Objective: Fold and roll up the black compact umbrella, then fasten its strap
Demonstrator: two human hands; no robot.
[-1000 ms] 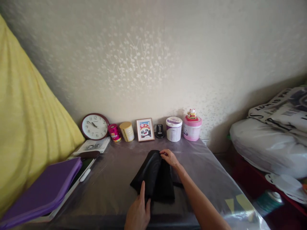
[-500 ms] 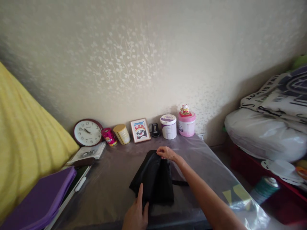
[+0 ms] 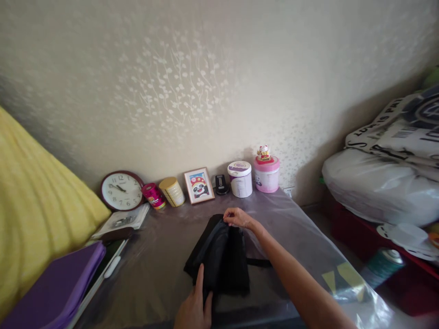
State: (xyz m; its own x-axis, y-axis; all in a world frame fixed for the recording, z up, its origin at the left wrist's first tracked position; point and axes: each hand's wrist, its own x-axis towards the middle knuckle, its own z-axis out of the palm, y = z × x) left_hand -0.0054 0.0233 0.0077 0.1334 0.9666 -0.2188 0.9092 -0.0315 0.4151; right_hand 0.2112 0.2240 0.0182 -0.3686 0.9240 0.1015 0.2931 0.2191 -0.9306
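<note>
A black cloth bag (image 3: pixel 219 260) lies on the covered table, its far end raised a little and a fold running down its middle. From its right side a dark strap (image 3: pixel 258 262) passes behind my right forearm. My right hand (image 3: pixel 236 217) pinches the bag's far top edge between thumb and fingertips. At the near edge, my left hand (image 3: pixel 195 304) holds the cloth, with the index finger stretched along it and the thumb to the right. The other left fingers are hidden.
Along the wall stand a clock (image 3: pixel 122 191), a pink can (image 3: pixel 154 196), a yellow can (image 3: pixel 172 192), a panda picture (image 3: pixel 199 185), a black device (image 3: pixel 221 184), a white tub (image 3: pixel 240 179) and a pink tub (image 3: pixel 266 176) with a cat figurine (image 3: pixel 264 153). A purple folder (image 3: pixel 58 283) lies left.
The fold along the bag's left half has opened slightly, showing more of a greyish inner surface. Both hands keep nearly the same places. The camera view has shifted a little.
</note>
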